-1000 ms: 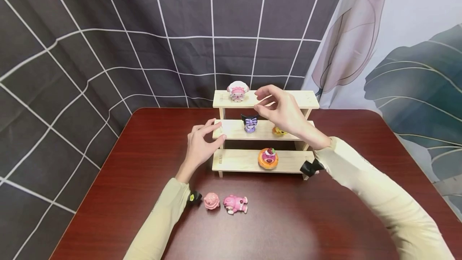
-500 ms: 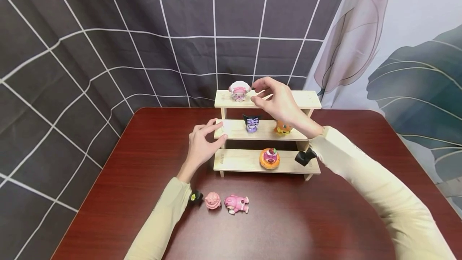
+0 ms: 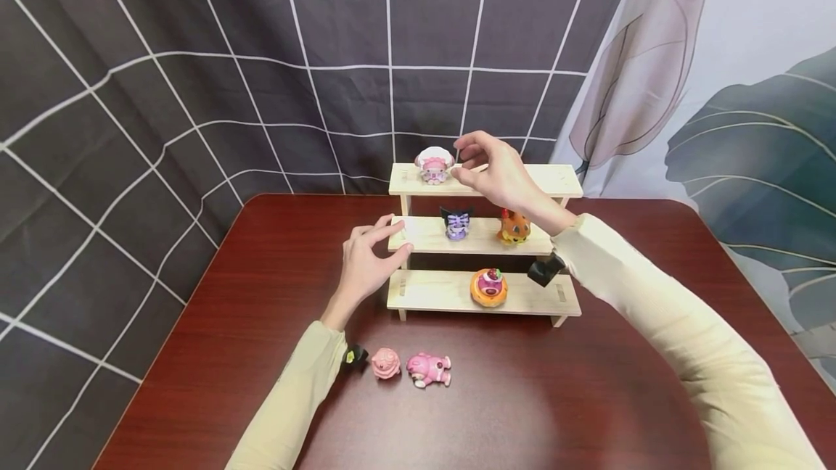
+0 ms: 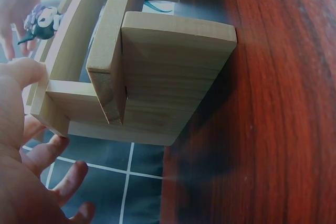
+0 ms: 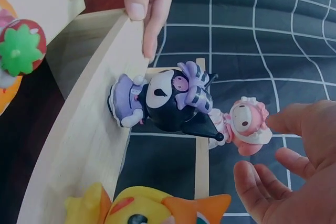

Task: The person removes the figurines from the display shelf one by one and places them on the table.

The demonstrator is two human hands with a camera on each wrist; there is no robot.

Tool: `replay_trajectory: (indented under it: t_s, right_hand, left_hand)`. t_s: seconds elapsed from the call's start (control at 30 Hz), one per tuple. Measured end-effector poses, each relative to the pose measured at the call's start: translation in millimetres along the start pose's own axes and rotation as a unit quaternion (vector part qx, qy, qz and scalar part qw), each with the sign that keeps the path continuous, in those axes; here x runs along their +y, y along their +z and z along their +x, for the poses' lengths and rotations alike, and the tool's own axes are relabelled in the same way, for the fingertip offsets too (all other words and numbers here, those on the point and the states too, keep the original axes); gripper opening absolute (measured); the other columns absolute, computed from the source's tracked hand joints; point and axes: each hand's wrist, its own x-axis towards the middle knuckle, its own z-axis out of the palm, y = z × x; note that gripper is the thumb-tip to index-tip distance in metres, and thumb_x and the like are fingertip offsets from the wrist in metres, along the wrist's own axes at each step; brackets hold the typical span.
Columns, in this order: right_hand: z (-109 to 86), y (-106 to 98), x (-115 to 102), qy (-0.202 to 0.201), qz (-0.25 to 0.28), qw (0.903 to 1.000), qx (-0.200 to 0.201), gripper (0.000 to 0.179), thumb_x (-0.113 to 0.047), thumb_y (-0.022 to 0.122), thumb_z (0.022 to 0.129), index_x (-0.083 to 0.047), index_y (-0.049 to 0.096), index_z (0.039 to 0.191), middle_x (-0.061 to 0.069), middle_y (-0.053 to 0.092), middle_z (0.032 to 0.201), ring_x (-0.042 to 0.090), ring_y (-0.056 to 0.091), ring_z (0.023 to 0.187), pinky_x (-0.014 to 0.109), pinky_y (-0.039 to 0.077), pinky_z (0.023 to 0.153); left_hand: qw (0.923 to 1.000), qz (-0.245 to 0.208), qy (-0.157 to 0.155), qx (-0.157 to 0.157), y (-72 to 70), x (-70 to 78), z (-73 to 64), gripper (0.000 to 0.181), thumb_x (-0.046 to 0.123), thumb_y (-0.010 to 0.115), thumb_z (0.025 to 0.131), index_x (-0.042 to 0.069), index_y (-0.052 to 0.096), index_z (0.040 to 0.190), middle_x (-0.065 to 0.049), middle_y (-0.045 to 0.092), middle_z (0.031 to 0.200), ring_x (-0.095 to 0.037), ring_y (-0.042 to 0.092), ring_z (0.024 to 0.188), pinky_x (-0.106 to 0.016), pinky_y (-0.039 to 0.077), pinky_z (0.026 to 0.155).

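My left hand (image 3: 366,256) steadies the left end of the wooden stepped shelf (image 3: 421,234), thumb and fingers pinching the middle tier's end. On the top tier sits a small pink-and-white figurine (image 3: 434,167) with a white cap. Just right of it is my right hand (image 3: 499,176), fingers spread and slightly curved. In the right wrist view one fingertip overlaps the figurine's cap, and nothing is gripped. A black-and-purple figurine (image 5: 168,98) with a bow stands on the middle tier. Farther right there is an orange-and-yellow figurine (image 3: 514,228), under my right forearm.
The bottom tier bears an orange ring-shaped figurine (image 3: 489,287) with a strawberry top. On the dark red table (image 3: 281,274), in front of the shelf, lie a round pink figurine (image 3: 385,363) and a pink bear figurine (image 3: 429,369). A dark grid-patterned curtain (image 3: 339,20) hangs behind.
My right hand has moved slightly left and up, closer to the pink-and-white figurine. More of the orange-and-yellow figurine shows. My left hand stays at the shelf's end.
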Motion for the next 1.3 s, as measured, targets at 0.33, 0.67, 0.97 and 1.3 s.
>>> replay_trajectory:
  t_s: [0.33,0.67,0.97,1.3]
  right_hand:
    - [7.6,3.1,-1.4,0.015,0.001,0.9996,-0.024,0.041,-0.006,0.074,0.087,0.002,0.059,0.124,0.021,0.065,0.11,0.034,0.066,0.1,0.043,0.048,0.089]
    - [12.0,8.1,-4.7,0.034,0.005,0.9988,-0.036,0.04,-0.005,0.074,0.086,0.0,0.06,0.123,0.018,0.065,0.106,0.03,0.066,0.095,0.037,0.047,0.085]
    - [16.3,11.8,-5.3,0.038,0.001,0.9984,-0.041,0.04,-0.006,0.075,0.086,0.0,0.06,0.123,0.018,0.064,0.108,0.03,0.063,0.094,0.037,0.048,0.085]
    - [21.5,16.6,-3.8,0.044,-0.005,0.9981,-0.042,0.041,-0.008,0.074,0.087,-0.001,0.06,0.125,0.018,0.063,0.109,0.03,0.062,0.093,0.031,0.047,0.078]
  left_hand:
    - [1.0,0.002,-0.001,-0.003,1.0,-1.1,-0.1,0.041,0.031,0.08,0.082,0.019,0.075,0.121,0.0,0.063,0.135,-0.027,0.052,0.107,-0.052,0.031,0.095]
    - [1.0,0.0,0.0,-0.002,1.6,-2.7,-0.6,0.042,0.032,0.08,0.082,0.019,0.075,0.122,0.0,0.063,0.135,-0.027,0.052,0.107,-0.053,0.032,0.094]
    - [1.0,0.005,0.004,0.001,1.3,-3.1,-0.7,0.041,0.031,0.08,0.082,0.02,0.075,0.121,0.0,0.063,0.134,-0.025,0.052,0.106,-0.051,0.034,0.092]
    - [0.9999,-0.001,0.01,0.006,1.2,-2.3,-0.9,0.041,0.03,0.081,0.081,0.019,0.076,0.12,0.0,0.064,0.133,-0.026,0.053,0.105,-0.051,0.035,0.091]
